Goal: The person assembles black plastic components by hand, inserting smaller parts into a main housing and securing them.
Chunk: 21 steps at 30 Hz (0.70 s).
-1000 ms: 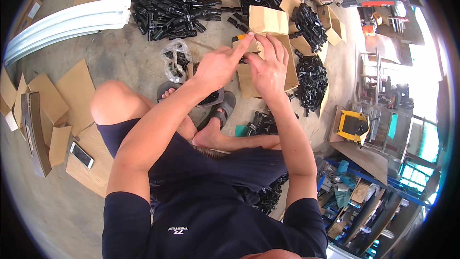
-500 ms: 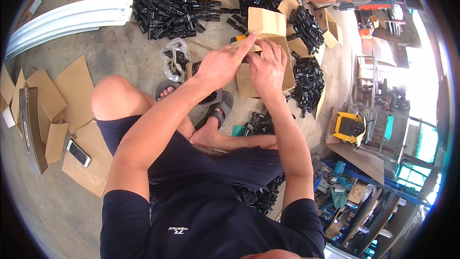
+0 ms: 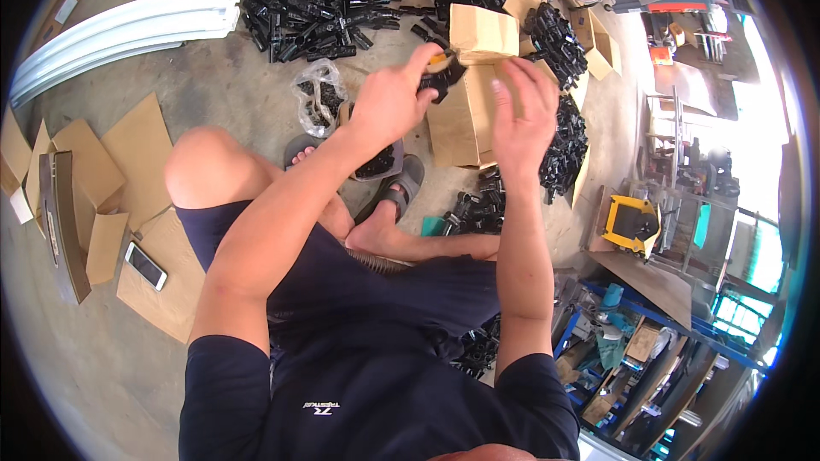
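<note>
Over the floor point(image 3: 265, 98), both my arms point(image 3: 282, 213) reach forward, bent a bit. The open brown box point(image 3: 461, 124) sits in front of me. My right hand point(image 3: 525, 124) is loose, fingers apart, by its right side. My left hand point(image 3: 389, 102) has thumb and pointing finger apart; I can't tell if it grips the black pieces point(image 3: 442, 81) just beside them.

The floor point(image 3: 231, 90) is of grey concrete and looks a little stained. Directly on it lie a wide heap of black parts point(image 3: 312, 17) and, nearer, a clear plastic bag point(image 3: 301, 91). An open cardboard box point(image 3: 461, 119) stands beside a smaller black heap point(image 3: 474, 209). On the left side lies a flat cardboard sheet point(image 3: 171, 292).
</note>
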Tool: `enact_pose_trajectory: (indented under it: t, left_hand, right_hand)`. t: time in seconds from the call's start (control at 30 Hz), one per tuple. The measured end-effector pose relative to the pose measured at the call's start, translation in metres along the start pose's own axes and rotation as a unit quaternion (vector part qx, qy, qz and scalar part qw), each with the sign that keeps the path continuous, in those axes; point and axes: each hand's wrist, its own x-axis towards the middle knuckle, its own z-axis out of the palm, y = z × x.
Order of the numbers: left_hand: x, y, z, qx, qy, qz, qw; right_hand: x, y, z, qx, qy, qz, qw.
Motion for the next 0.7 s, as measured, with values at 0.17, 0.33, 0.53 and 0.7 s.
enact_pose_trajectory:
  t: [0.17,0.33,0.53,0.7]
  left_hand:
    - [0.019,-0.004,-0.018,-0.248,0.11,-0.075,0.96]
    - [0.036,-0.006,-0.043,-0.44,0.209,-0.08,0.87]
    - [0.041,-0.022,-0.089,-0.568,0.3,-0.086,0.762]
    - [0.052,-0.027,-0.113,-0.591,0.327,-0.093,0.731]
  right_hand:
    - [-0.035,0.009,0.046,0.158,-0.052,0.171,0.971]
    - [-0.123,0.003,0.15,0.178,-0.285,0.208,0.919]
    - [-0.129,-0.046,0.217,0.15,-0.234,0.14,0.95]
    - [-0.087,-0.054,0.277,-0.024,-0.325,-0.026,0.945]
